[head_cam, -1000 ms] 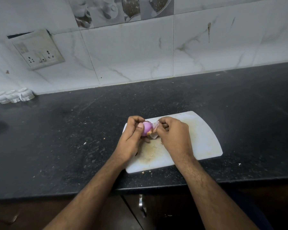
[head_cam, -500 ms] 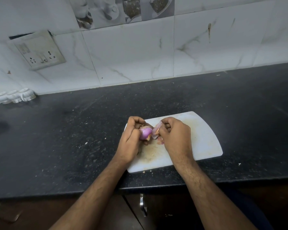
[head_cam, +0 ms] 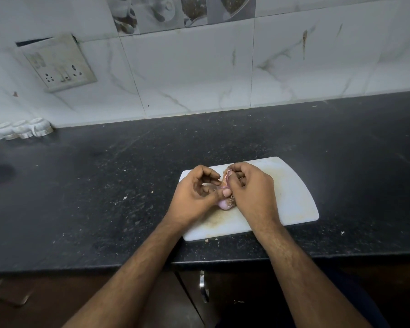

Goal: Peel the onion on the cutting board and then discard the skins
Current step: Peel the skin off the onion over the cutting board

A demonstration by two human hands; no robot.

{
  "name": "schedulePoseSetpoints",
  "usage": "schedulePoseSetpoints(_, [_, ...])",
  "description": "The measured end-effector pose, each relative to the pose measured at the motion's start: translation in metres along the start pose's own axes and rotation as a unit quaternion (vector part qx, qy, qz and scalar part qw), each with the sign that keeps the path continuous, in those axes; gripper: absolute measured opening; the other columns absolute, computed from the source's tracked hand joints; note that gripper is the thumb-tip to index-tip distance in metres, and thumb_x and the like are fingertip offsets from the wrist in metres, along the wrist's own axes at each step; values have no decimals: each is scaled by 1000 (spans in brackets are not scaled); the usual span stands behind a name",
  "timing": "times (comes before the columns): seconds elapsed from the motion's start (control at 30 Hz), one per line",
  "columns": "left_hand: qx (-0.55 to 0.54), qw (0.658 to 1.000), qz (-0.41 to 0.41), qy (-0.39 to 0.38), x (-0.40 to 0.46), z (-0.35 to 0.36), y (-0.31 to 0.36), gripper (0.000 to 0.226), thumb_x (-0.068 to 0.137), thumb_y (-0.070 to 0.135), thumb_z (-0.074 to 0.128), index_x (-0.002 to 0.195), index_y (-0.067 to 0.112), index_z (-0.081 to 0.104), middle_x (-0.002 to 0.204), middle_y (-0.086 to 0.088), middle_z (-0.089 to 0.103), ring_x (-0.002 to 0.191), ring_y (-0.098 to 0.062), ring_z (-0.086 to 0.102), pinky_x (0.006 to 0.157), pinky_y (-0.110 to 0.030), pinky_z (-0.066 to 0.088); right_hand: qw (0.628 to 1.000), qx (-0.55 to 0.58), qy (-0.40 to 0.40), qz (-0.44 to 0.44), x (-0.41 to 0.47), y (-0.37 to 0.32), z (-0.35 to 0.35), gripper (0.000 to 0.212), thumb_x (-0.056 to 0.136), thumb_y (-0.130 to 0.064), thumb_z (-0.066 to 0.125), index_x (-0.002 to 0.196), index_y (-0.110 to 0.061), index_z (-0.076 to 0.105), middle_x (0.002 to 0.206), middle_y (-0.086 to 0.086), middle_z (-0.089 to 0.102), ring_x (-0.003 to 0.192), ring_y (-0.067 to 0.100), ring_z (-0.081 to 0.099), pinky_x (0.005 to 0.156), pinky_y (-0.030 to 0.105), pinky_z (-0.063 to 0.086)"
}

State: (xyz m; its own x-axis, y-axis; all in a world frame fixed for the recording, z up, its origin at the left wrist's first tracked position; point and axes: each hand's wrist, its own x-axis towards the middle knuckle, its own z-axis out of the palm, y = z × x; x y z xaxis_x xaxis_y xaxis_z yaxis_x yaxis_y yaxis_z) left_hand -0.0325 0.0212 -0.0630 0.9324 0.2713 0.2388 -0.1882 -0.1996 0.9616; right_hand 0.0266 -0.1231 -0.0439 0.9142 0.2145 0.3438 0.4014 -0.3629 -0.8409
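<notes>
step: peeling, mid-way, judged from bare purple flesh showing
left hand (head_cam: 194,194): centre frame, fingers curled, thumb pressing onion (head_cam: 223,204)
right hand (head_cam: 249,190): fingertips pinching a skin flap (head_cam: 228,174) at onion's top
cutting board (head_cam: 294,200): under both hands, centre-right; onion just above it
next: likely pull flap free, keep onion steady
counter (head_cam: 104,185): dark, beyond

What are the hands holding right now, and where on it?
Both hold the onion: left hand with its thumb pressed on the near side, right hand pinching loose skin at the far end.
</notes>
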Motion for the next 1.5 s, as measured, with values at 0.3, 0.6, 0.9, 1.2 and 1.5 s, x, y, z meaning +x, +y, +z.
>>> schedulePoseSetpoints(0.3, [108,991,75,22,3,-4,-5,9,94,21,73,93,12,71,99,-6,68,91,-22,65,84,-39,57,998,21,-46,24,4,10,-12,23,103,-21,54,124,-22,65,98,-3,74,80,7,73,72,30,63])
schedulePoseSetpoints(0.6, [108,992,17,67,0,-2,2,13,100,19,70,89,13,69,77,3,73,67,-4,64,62,-21,50,961,96,-254,-47,-7,16,-30,65,84,-7,79,139,-33,57,132,-11,46,115,1,59,97,18,52])
schedulePoseSetpoints(0.9, [49,998,3,44,-3,-4,7,32,104,30,53,109,7,75,100,-11,79,97,-32,77,92,-52,61,982,-14,-174,-70,-8,15,-22,47,90,-28,74,135,-33,61,114,-13,61,103,1,59,93,23,53])
schedulePoseSetpoints(1.2, [30,999,-4,-13,-3,1,2,57,80,20,88,132,9,68,122,-7,76,115,-25,73,105,-49,56,987,-38,-145,-62,-7,15,-24,34,102,-38,54,131,-25,67,121,-5,72,114,6,59,112,22,37])
schedulePoseSetpoints(1.5, [6,1000,4,4,-1,0,1,43,86,12,83,127,10,71,119,-7,78,116,-26,73,105,-52,56,970,-160,-160,-84,-17,-7,-21,23,108,-37,33,112,-17,44,91,2,63,80,22,58,67,43,52])
